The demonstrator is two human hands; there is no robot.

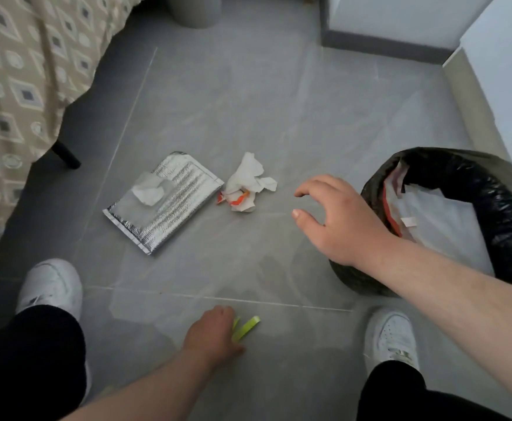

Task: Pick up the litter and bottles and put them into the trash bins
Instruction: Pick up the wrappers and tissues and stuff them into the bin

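Head view shows me crouched over the grey tile floor with the job partly done, as I judge it. The black-lined trash bin (476,189) at the right of the frame already holds white and red-orange scraps, so some litter has gone in. My right hand (336,220) hovers in front of the bin's left side, holding nothing, fingers curved and spread with the thumb well apart, reaching toward the middle of the frame. Four pieces are not yet binned. The largest is a silver foil envelope (178,208) lying flat left of centre. Just beside its right corner sits a crumpled white wrapper (248,183) with orange marks. A small wadded tissue (149,192) rests on top of the envelope. Smallest are the green strips (248,326) at lower centre. My left hand (212,332) is down over their near ends, but its fingers are hidden under the hand, so I cannot tell whether they have closed on the strips. I see no bottles. A second grey bin (194,10) stands at the top edge.
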